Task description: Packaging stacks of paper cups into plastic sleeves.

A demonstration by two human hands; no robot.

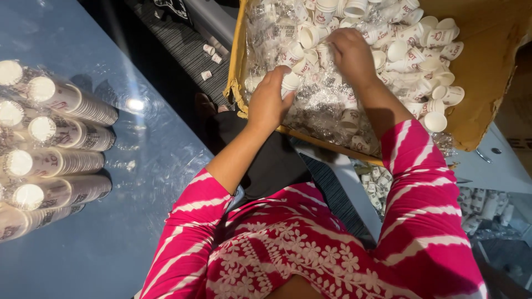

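Observation:
A large cardboard box [487,72] at the top holds many small white paper cups [426,33] with red print, loose among clear plastic wrap [324,105]. My left hand [269,99] reaches into the box's near left part and grips a small white cup [290,82] at its fingertips. My right hand [352,52] is further in, fingers curled down onto the cups and plastic near the middle; whether it holds one I cannot tell. Both arms wear pink and white striped sleeves.
On the blue glossy table [127,166] at left lie several wrapped stacks of paper cups [55,133] on their sides. A few loose cups [210,55] lie on the striped floor. More cups [482,205] sit below right, beside a white surface [487,160].

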